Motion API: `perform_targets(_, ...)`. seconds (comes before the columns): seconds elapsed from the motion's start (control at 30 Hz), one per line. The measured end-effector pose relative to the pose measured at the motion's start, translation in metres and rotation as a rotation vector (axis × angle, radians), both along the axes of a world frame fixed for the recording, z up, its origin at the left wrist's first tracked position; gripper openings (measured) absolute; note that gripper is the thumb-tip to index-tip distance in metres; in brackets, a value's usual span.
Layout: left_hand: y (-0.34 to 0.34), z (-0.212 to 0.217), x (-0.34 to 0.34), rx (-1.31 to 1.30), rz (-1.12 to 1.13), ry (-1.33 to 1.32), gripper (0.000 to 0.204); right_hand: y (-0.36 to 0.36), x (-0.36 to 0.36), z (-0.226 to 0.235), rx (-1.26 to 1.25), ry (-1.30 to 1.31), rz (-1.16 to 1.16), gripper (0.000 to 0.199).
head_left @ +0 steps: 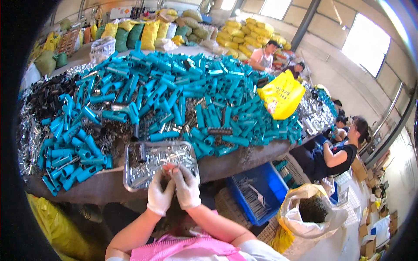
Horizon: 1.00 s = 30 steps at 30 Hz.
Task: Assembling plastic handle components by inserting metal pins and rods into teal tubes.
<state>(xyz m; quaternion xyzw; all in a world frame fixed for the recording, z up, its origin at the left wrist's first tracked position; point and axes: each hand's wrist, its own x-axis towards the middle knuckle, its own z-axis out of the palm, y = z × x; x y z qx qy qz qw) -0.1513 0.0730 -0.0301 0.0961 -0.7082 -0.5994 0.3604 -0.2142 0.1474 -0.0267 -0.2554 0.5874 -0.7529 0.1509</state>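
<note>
Both my hands wear white gloves with bare fingertips and meet over the near edge of a metal tray (127, 167). My left hand (160, 194) has its thumb and fingers pinched together. Against it, fingertip to fingertip, my right hand (187, 188) is closed as well. Whatever small piece sits between the fingertips is too small and covered to make out. Inside the tray lie many small shiny metal parts (163, 155) and a black piece (142, 153). Just beyond it, teal plastic tubes (165, 135) are heaped on the table.
Black parts (50, 93) and silvery parts (30, 143) pile up on the left. A yellow bag (283, 95) rests on the heap. To my right are a blue crate (261, 180) with metal rods and an open sack (289, 209). A seated person (342, 152) works farther right.
</note>
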Motion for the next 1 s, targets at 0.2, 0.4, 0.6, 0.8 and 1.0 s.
perform_targets(0.2, -0.001, -0.001, 0.004, 0.089, -0.090, -0.018, 0.025, 0.012, -0.003, 0.001, 0.204, 0.497, -0.192, 0.020)
perform_targets(0.4, -0.006, 0.004, 0.005, 0.714, -0.315, -0.043, 0.026, 0.014, -0.024, 0.007, 0.248, 0.497, -0.046, 0.019)
perform_targets(0.6, 0.001, 0.002, 0.002, 0.650, -0.242, -0.034, 0.020, 0.020, -0.026, -0.006, 0.150, 0.080, 0.090, 0.019)
perform_targets(0.8, -0.003, -0.008, 0.004, 0.810, -0.257, -0.040, 0.022, 0.021, -0.024, 0.001, 0.204, 0.367, 0.073, 0.020)
perform_targets(1.0, -0.002, 0.001, 0.008, 0.864, -0.227, -0.049, 0.021, 0.025, -0.020, 0.003, 0.202, 0.443, 0.069, 0.023)
